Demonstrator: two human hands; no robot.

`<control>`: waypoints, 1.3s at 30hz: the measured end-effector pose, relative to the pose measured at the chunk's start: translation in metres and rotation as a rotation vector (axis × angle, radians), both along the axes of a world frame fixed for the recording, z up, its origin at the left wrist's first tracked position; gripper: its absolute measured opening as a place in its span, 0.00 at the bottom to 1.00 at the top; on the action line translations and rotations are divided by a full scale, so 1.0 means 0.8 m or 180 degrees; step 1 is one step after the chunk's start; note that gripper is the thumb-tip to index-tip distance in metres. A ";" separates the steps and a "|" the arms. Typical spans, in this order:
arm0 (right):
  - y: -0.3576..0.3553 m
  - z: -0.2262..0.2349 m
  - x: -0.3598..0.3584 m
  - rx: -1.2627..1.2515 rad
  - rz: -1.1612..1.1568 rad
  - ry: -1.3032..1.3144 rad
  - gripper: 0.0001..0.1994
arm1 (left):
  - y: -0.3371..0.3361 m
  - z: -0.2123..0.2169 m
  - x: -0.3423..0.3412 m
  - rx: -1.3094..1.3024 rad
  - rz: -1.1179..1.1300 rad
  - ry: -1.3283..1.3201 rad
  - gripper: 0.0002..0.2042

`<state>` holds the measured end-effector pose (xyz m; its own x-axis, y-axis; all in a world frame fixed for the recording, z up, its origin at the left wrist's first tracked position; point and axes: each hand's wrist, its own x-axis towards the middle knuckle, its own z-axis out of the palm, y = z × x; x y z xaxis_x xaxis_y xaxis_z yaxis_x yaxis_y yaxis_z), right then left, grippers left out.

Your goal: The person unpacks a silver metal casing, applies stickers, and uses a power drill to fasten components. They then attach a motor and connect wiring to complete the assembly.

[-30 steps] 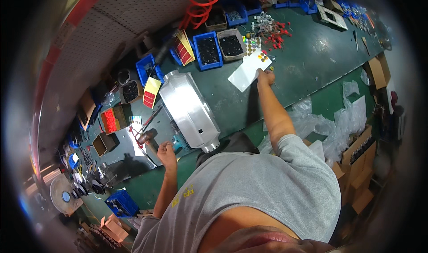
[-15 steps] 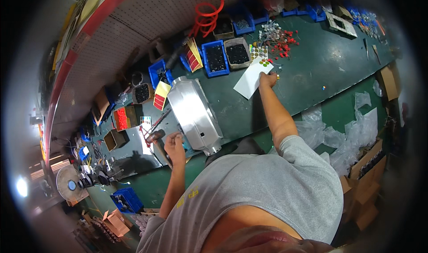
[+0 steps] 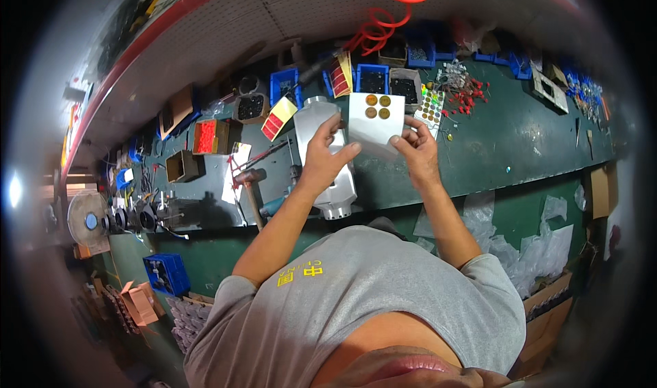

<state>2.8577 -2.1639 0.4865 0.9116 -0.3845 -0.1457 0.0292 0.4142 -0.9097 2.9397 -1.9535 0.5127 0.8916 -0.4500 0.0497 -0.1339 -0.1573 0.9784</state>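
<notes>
A white sheet with round brown stickers near its top is held up between both hands above the green bench. My left hand grips its left edge. My right hand pinches its lower right corner. Under my left hand lies a silver metal housing with a round opening at its near end.
A hammer lies left of the housing. Blue bins with small parts line the back, beside a sheet of coloured dots and red parts. A red coiled hose hangs above. Clear bags and cardboard boxes sit lower right.
My right hand has brought the white sheet back from the far bench toward me. My left hand has come off the hammer area and taken the sheet's left edge.
</notes>
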 end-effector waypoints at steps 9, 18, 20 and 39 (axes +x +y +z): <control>0.122 0.072 0.012 -0.3009 -0.0107 -0.0931 0.19 | 0.097 0.020 -0.026 -0.0656 0.0012 0.0748 0.13; 0.215 0.086 0.039 -0.4036 0.1155 -0.1509 0.15 | 0.210 0.016 -0.026 -0.0031 -0.0183 -0.0460 0.08; 0.230 0.089 0.040 -0.4112 0.1162 -0.1610 0.11 | 0.224 0.019 -0.027 -0.0003 -0.0136 -0.0182 0.05; 0.214 0.045 0.040 -0.1493 0.0759 0.0134 0.10 | 0.216 0.035 -0.037 0.0247 0.0070 -0.0218 0.27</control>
<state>2.8895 -1.9924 0.5222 0.9787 -0.1999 -0.0462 -0.0567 -0.0470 -0.9973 2.9099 -1.7810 0.5407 0.8970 -0.4353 0.0767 -0.1958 -0.2359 0.9518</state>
